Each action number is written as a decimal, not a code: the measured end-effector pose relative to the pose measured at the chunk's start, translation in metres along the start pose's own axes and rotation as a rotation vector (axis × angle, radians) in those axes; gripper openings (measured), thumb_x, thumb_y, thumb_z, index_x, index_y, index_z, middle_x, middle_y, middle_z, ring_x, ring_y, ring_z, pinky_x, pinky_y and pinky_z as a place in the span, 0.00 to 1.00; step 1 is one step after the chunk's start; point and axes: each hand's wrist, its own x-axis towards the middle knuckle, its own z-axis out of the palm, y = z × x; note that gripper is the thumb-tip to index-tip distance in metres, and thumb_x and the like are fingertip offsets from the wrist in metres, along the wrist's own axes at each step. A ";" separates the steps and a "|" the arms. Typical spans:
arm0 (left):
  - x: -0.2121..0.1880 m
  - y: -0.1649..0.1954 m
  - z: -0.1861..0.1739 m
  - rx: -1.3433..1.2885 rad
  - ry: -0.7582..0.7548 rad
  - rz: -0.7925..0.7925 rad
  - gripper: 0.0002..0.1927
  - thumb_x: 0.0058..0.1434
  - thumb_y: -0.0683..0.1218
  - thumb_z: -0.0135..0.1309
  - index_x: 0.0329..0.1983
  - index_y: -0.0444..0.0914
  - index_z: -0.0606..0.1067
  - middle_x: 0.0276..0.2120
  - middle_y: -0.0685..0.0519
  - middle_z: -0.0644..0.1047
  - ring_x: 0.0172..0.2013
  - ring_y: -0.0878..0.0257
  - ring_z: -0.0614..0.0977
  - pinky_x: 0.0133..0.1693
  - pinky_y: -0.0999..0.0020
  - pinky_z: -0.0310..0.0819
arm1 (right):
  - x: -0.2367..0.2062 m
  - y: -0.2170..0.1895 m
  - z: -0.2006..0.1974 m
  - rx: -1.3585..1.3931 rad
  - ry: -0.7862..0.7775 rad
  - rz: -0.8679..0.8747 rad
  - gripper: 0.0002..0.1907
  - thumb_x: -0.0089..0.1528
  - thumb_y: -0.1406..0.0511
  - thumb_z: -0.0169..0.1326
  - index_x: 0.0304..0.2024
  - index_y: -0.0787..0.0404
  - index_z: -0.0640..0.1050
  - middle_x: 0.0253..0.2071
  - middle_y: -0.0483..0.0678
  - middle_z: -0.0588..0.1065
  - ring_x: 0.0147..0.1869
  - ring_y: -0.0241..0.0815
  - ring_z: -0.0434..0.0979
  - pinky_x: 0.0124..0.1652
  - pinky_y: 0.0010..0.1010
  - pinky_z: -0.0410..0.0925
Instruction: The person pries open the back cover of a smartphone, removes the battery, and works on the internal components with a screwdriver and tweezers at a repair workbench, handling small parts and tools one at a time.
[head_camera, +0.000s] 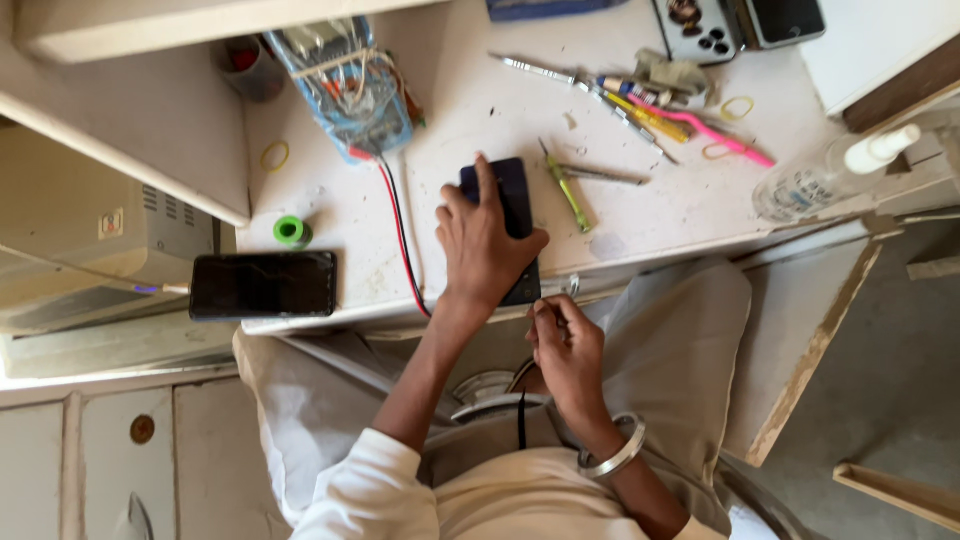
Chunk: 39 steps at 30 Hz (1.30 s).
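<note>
The left hand (483, 245) is pressing flat on a dark phone (507, 205) at the bench (460, 110) edge, its long axis running twelve-to-six. The right hand (567, 350), at five o'clock, is pinching a thin tool.

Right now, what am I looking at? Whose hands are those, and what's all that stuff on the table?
This is one picture from a camera worn on a person's head, looking straight down, so you see their own arms and lap. The left hand presses flat on a dark blue phone at the edge of a white workbench. The right hand, with a silver bangle on its wrist, pinches something thin near the bench edge; it is too small to tell what. On the bench lie a black phone plugged into a cable, a green-handled screwdriver, a pink tool, a green tape roll, a clear bottle and red and black wires.
</note>
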 end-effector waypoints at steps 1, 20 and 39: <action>-0.002 0.002 0.000 -0.011 0.009 -0.041 0.64 0.41 0.55 0.71 0.77 0.37 0.49 0.52 0.33 0.62 0.48 0.35 0.67 0.51 0.42 0.62 | 0.001 0.000 0.000 0.011 0.003 0.007 0.09 0.69 0.66 0.50 0.36 0.65 0.76 0.22 0.41 0.71 0.20 0.26 0.62 0.20 0.22 0.57; 0.000 0.006 -0.012 0.015 -0.094 -0.112 0.64 0.37 0.52 0.72 0.77 0.44 0.50 0.59 0.33 0.58 0.51 0.35 0.62 0.49 0.37 0.58 | 0.015 0.015 0.006 -0.074 -0.007 0.037 0.09 0.66 0.66 0.53 0.34 0.66 0.79 0.19 0.43 0.72 0.18 0.27 0.64 0.19 0.24 0.58; -0.008 -0.023 0.032 0.038 0.262 0.023 0.53 0.46 0.60 0.66 0.73 0.33 0.63 0.41 0.37 0.61 0.41 0.41 0.66 0.44 0.45 0.65 | 0.036 0.011 -0.018 0.048 -0.103 0.167 0.11 0.69 0.65 0.50 0.36 0.66 0.78 0.21 0.42 0.69 0.20 0.27 0.61 0.20 0.23 0.56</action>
